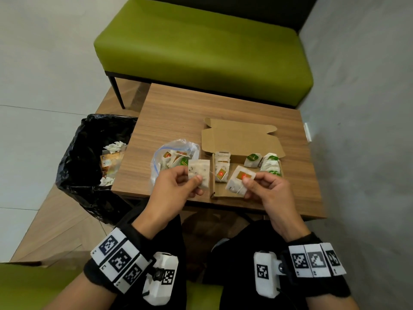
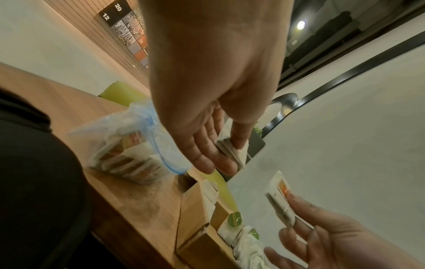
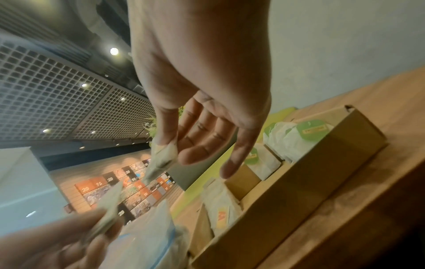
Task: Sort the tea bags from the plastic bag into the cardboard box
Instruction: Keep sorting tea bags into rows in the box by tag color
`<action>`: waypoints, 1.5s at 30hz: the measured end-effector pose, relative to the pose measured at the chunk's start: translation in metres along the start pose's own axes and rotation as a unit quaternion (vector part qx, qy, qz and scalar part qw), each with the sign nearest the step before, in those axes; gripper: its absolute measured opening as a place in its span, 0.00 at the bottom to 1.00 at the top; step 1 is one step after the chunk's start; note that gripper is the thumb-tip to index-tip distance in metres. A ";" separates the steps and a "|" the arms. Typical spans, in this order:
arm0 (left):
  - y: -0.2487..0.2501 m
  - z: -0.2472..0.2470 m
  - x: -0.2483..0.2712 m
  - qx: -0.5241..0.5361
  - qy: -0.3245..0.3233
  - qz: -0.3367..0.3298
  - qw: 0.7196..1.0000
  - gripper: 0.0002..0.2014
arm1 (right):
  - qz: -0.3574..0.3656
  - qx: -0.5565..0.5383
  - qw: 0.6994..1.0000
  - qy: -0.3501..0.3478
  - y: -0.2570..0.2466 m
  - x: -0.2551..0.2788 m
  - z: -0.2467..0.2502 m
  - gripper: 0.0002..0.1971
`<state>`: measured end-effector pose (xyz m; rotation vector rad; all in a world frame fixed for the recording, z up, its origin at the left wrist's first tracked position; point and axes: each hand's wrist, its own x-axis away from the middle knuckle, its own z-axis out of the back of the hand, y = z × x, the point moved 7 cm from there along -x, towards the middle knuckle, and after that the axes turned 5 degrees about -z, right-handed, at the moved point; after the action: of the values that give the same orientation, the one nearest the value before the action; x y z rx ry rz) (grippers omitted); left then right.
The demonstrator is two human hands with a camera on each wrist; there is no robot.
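My left hand (image 1: 178,182) pinches a white tea bag (image 1: 199,175) between thumb and fingers, just right of the clear plastic bag (image 1: 172,157) that still holds several tea bags. In the left wrist view the same tea bag (image 2: 230,147) shows edge-on under the thumb. My right hand (image 1: 266,186) pinches a second white tea bag with a red-orange tag (image 1: 240,179) over the front of the open cardboard box (image 1: 243,139). The box holds red-tagged bags (image 1: 221,168) at its left and green-tagged bags (image 1: 269,163) at its right. From the right wrist, the held bag (image 3: 164,154) hangs from thumb and forefinger.
The box and plastic bag sit on a small wooden table (image 1: 178,108). A bin lined with a black bag (image 1: 89,157) stands left of the table. A green bench (image 1: 201,45) is behind it, and a grey wall (image 1: 368,108) runs along the right.
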<state>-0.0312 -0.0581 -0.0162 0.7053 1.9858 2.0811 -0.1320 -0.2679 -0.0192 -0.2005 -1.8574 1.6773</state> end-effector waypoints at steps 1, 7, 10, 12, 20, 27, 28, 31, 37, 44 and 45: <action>-0.001 0.001 0.000 0.000 0.001 0.002 1.000 0.04 | -0.002 -0.008 1.000 0.004 -0.002 -0.004 0.005 0.12; -0.003 -0.001 0.002 -0.001 0.002 0.010 1.000 0.03 | 0.019 0.007 0.998 -0.060 -0.012 -0.007 -0.001 0.09; 0.002 -0.004 0.002 0.013 0.012 -0.001 1.000 0.04 | 0.035 0.011 0.996 -0.080 -0.010 -0.005 -0.011 0.10; 0.008 -0.001 0.002 0.044 0.032 -0.016 0.998 0.04 | 0.037 0.008 0.997 -0.063 -0.008 -0.005 -0.010 0.10; 0.036 0.014 0.001 0.109 0.072 -0.087 0.988 0.08 | 0.001 0.018 1.000 0.008 0.003 -0.013 0.003 0.07; 0.042 0.031 0.006 0.051 0.086 -0.147 0.984 0.07 | -0.002 0.228 0.973 0.028 0.003 -0.044 0.004 0.04; 0.042 0.032 0.007 0.046 0.085 -0.149 0.984 0.07 | -0.006 0.239 0.971 0.011 0.005 -0.049 -0.001 0.03; 0.040 0.032 0.009 0.035 0.071 -0.150 0.986 0.06 | -0.066 0.252 0.964 -0.054 0.019 -0.063 -0.018 0.03; 0.032 0.024 0.010 0.021 0.017 -0.131 0.991 0.07 | -0.089 0.341 0.935 -0.048 0.036 -0.082 -0.030 0.05; 0.028 0.027 0.010 0.023 0.022 -0.117 0.993 0.07 | -0.033 0.408 0.912 -0.036 0.034 -0.085 -0.038 0.08; 0.028 0.027 0.010 0.022 0.020 -0.115 0.993 0.07 | -0.030 0.427 0.903 -0.047 0.033 -0.084 -0.041 0.10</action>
<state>-0.0221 -0.0321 0.0127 0.4210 2.0324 1.9377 -0.0530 -0.2696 -0.0793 0.3057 -1.0110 2.3051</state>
